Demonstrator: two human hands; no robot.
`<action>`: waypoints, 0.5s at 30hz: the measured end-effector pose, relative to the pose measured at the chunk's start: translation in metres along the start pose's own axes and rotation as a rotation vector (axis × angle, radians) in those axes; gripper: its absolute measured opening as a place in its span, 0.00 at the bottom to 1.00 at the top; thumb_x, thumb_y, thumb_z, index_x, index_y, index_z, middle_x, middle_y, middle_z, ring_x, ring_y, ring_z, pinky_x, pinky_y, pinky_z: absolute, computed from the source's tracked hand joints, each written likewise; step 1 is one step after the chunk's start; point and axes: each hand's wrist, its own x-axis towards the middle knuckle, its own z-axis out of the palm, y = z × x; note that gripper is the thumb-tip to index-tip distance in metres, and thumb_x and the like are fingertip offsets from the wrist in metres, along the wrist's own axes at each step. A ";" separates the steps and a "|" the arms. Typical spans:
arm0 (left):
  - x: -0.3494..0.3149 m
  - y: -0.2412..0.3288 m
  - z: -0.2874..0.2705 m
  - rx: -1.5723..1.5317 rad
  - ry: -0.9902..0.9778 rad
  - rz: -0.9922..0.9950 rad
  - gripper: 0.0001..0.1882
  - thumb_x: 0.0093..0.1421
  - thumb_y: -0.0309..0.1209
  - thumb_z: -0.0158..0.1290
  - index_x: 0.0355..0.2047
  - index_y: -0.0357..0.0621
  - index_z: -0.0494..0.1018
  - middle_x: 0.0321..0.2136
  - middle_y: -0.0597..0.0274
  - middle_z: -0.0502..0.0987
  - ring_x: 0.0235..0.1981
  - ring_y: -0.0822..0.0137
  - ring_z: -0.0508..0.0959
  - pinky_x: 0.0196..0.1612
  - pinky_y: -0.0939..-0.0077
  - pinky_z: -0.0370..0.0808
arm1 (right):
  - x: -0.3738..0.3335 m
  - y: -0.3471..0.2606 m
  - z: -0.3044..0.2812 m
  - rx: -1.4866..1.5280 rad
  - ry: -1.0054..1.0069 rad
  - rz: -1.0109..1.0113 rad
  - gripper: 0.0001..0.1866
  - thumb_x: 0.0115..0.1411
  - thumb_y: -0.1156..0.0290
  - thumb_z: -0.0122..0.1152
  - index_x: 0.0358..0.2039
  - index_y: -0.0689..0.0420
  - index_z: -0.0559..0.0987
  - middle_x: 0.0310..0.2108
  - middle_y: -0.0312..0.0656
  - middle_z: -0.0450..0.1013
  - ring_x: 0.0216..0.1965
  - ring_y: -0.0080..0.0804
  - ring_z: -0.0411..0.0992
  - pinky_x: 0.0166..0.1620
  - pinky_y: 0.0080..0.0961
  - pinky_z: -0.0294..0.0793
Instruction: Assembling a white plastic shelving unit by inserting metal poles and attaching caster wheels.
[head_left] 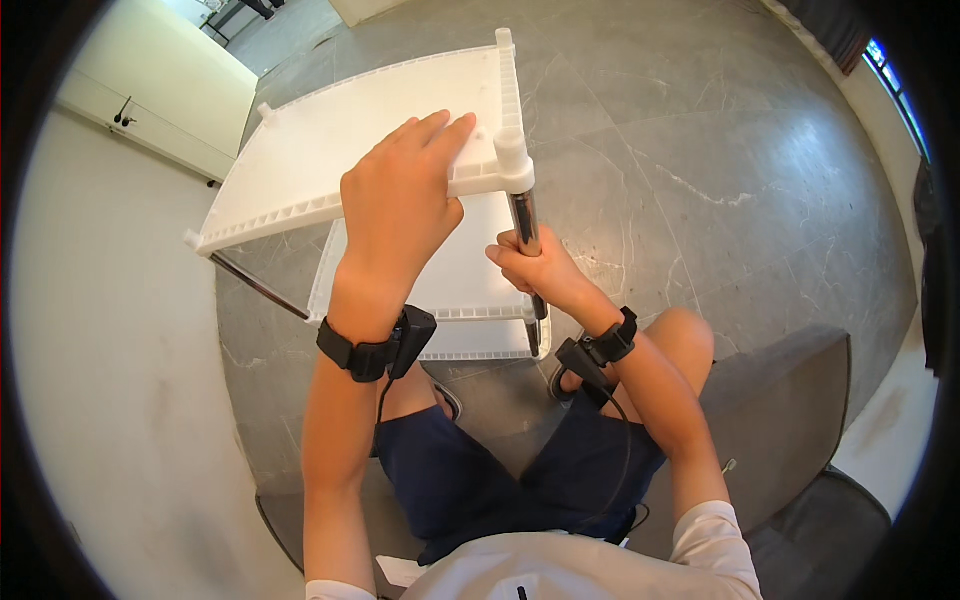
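You are sitting on a grey seat [780, 400], and a white rack [330, 125] with 3 shelves is standing on the grey floor [720, 200] in front of you, leaning in view toward the left. Your left hand [402, 195] is reaching over the near edge of the top shelf [400, 110]; its fingers are lying nearly straight on the shelf's surface, slightly parted, while its thumb is bending down beside the rim. I cannot tell whether that thumb is pinching the underside. Your right hand [545, 270] is closing around a chrome pole [525, 220], just below the near right corner socket [512, 155], with its fingers curling fully round. Another chrome pole [260, 285] is running down from the near left corner. The middle shelf [480, 260] is showing beneath your hands, and the bottom shelf [480, 340] is sitting lowest, near your feet. 2 black wrist straps, 1 on the left [370, 350] and 1 on the right [605, 350], are circling your wrists.
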 end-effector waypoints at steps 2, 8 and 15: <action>-0.002 -0.002 0.000 0.031 0.048 0.029 0.39 0.40 0.13 0.52 0.53 0.63 0.78 0.50 0.66 0.81 0.48 0.57 0.82 0.38 0.67 0.81 | -0.001 0.003 0.004 -0.038 0.065 -0.025 0.23 0.64 0.64 0.62 0.16 0.52 0.62 0.14 0.25 0.56 0.18 0.15 0.52 0.21 0.24 0.52; -0.001 0.005 0.000 0.022 -0.001 -0.008 0.32 0.41 0.17 0.58 0.49 0.56 0.80 0.49 0.63 0.82 0.49 0.55 0.82 0.40 0.66 0.82 | -0.008 0.003 0.024 -0.173 0.447 -0.164 0.18 0.64 0.66 0.61 0.20 0.61 0.71 0.14 0.31 0.62 0.19 0.20 0.56 0.23 0.28 0.59; 0.000 0.008 0.003 0.039 0.038 0.035 0.38 0.40 0.14 0.53 0.53 0.60 0.78 0.51 0.65 0.81 0.52 0.57 0.80 0.40 0.68 0.81 | 0.000 -0.005 -0.025 -0.184 0.021 -0.166 0.16 0.58 0.62 0.69 0.25 0.58 0.74 0.19 0.33 0.67 0.23 0.21 0.64 0.29 0.27 0.66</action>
